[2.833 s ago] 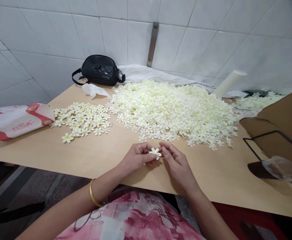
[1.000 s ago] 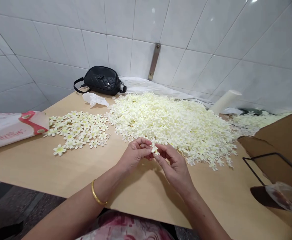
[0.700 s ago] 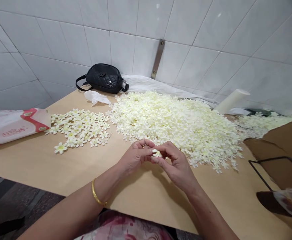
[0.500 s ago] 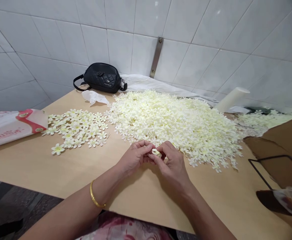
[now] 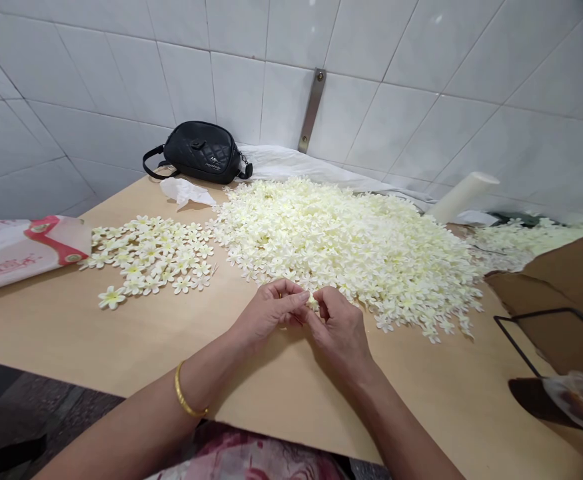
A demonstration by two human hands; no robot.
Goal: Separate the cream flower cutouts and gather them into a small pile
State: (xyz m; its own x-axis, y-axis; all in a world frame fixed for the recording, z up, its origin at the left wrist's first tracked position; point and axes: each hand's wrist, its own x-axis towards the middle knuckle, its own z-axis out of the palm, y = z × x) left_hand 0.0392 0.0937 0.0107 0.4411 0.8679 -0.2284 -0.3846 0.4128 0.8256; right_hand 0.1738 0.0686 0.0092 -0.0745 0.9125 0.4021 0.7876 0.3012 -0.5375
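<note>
The left hand (image 5: 270,308) and right hand (image 5: 344,327) are holding a pale flower (image 5: 313,304) over the bench (image 5: 156,340), near the heap of flowers (image 5: 346,233). Both grips are seemingly pinching it, half hidden; fingers pressing too hard could be creasing its petals.

Black bag (image 5: 202,152) (quilted, too)

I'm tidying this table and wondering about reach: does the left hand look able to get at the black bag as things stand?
Probably not right away: the left hand is pinching a small flower, and the black bag sits far back, though bare tabletop leaves a path.
</note>
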